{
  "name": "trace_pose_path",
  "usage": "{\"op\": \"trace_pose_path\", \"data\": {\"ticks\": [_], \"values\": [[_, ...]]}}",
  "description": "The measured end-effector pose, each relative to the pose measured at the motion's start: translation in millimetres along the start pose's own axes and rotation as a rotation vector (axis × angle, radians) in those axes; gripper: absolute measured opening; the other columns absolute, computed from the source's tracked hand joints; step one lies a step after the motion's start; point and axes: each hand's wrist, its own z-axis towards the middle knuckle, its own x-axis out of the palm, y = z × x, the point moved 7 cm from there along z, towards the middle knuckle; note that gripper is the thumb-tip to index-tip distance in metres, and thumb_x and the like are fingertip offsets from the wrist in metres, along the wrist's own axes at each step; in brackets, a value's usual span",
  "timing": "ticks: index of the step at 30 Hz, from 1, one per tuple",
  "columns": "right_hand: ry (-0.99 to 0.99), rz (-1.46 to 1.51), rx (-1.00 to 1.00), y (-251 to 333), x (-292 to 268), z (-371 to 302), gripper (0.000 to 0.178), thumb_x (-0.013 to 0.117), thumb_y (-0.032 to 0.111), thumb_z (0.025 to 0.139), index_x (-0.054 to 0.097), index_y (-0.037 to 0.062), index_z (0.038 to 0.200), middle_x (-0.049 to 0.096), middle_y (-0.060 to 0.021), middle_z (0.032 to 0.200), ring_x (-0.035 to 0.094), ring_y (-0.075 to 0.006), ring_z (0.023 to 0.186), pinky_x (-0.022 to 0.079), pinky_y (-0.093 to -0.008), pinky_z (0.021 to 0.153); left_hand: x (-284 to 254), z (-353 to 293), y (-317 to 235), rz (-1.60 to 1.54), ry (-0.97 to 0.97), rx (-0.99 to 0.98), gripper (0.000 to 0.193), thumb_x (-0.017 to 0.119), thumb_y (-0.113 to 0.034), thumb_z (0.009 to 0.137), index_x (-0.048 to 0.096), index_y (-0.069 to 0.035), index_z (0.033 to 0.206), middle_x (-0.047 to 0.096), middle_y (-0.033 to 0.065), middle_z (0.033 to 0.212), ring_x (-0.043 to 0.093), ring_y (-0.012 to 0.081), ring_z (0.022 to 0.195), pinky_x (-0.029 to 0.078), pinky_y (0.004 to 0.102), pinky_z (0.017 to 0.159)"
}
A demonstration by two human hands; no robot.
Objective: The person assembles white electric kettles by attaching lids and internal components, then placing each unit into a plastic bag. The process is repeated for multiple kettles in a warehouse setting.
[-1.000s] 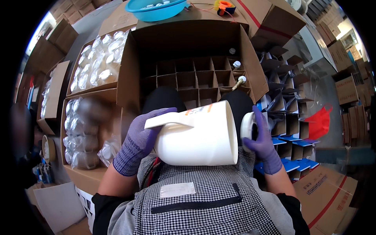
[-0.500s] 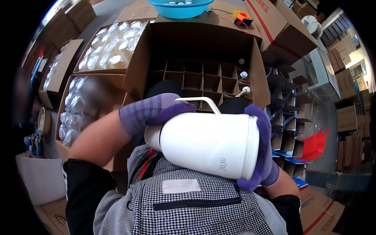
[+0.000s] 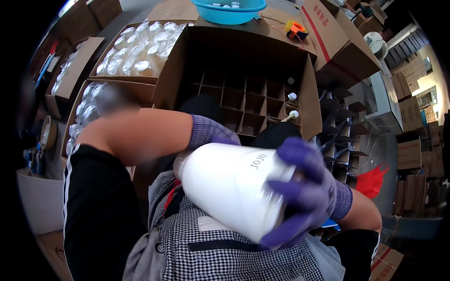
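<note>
A white thermos jug (image 3: 225, 180), blurred by motion, lies on its side across my lap above a checked apron (image 3: 234, 264). Its spout end points left and its base points down to the right. My left hand (image 3: 213, 132), in a purple knit glove, reaches round the far side of the jug; its fingers are hidden behind the body. In a matching glove, my right hand (image 3: 307, 194) is curled over the base end, fingers spread across the rim. The jug's handle is out of sight.
Beyond my knees stands a carton (image 3: 307, 100) with cardboard dividers and a few white-capped bottles (image 3: 292, 96). Plastic-wrapped items (image 3: 145, 47) fill boxes at left. A blue basin (image 3: 229, 16) and a tape dispenser (image 3: 296, 30) are at the back. Divider grids (image 3: 340, 126) stand at right.
The jug has rolled about its length, turning its handle out of sight, and its base has dropped and moved left. My right hand has followed the base; my left forearm has swung inward.
</note>
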Motion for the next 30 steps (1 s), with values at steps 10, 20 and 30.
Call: {"op": "trace_pose_path", "data": {"ticks": [10, 20, 30], "values": [[-0.098, 0.303, 0.912, -79.8, 42.4, -122.7, 0.114, 0.077, 0.056, 0.083, 0.009, 0.0095, 0.163, 0.044, -0.021, 0.152, 0.044, -0.031, 0.143, 0.043, -0.0449, 0.113, -22.6, -53.2, -2.9, -0.334, -0.719, -0.518, 0.036, 0.054, -0.027, 0.096, 0.073, -0.003, 0.115, 0.076, 0.0165, 0.103, 0.074, 0.0258, 0.093, 0.057, 0.0356, 0.09], [-0.233, 0.251, 0.579, -70.3, 20.5, -75.0, 0.107, 0.081, 0.043, 0.083, 0.016, 0.0111, 0.162, 0.04, -0.0219, 0.156, 0.05, -0.0343, 0.138, 0.043, -0.0469, 0.114, -19.9, -62.6, -10.6, -0.569, -0.809, -0.452, 0.039, 0.055, -0.031, 0.102, 0.071, 0.002, 0.117, 0.075, 0.0167, 0.104, 0.075, 0.025, 0.094, 0.058, 0.0355, 0.088], [-0.335, 0.373, 0.572, -79.5, 37.2, -85.1, 0.099, 0.08, 0.041, 0.084, 0.023, 0.0122, 0.159, 0.031, -0.0178, 0.161, 0.044, -0.0337, 0.142, 0.044, -0.049, 0.113, -20.9, -60.9, -20.3, -0.475, -0.873, -0.418, 0.033, 0.054, -0.023, 0.099, 0.071, -0.001, 0.114, 0.075, 0.0154, 0.102, 0.074, 0.0222, 0.092, 0.058, 0.0347, 0.086]]}}
